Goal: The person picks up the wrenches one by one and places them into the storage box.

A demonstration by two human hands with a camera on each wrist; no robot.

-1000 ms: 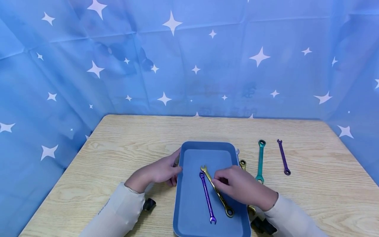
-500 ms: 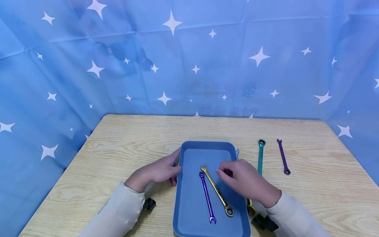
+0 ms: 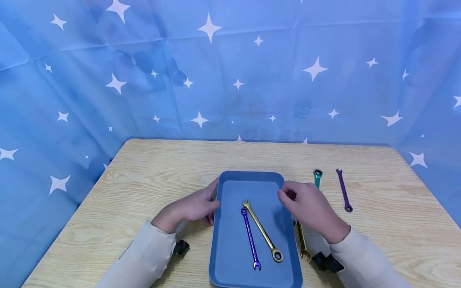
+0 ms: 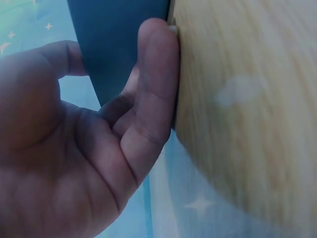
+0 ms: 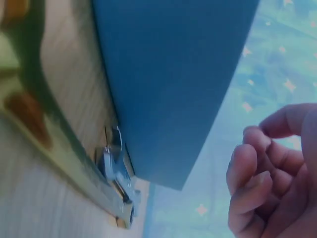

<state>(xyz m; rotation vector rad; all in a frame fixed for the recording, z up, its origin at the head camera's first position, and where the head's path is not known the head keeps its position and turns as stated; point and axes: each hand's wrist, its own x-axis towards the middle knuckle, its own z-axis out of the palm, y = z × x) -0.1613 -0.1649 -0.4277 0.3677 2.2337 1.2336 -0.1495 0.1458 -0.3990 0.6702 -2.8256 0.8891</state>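
A person's left hand [image 3: 194, 206] is gripping the left edge of a blue tray [image 3: 234, 248] on a wooden table [image 3: 173, 160], as the right hand [image 3: 306, 204] is hovering by the right rim, fingers curled together and holding nothing. Inside the tray, a gold wrench [image 3: 263, 231] and a bright purple wrench [image 3: 250, 239] are lying with their far ends close together. A second gold wrench [image 3: 301, 240] and a silver wrench [image 5: 116, 171] are resting just outside the right wall. Farther right, a teal wrench [image 3: 317, 179], partly hidden by the hand, is lying near a dark purple wrench [image 3: 344, 190]. A starry blue curtain [image 3: 230, 96] is hanging behind.
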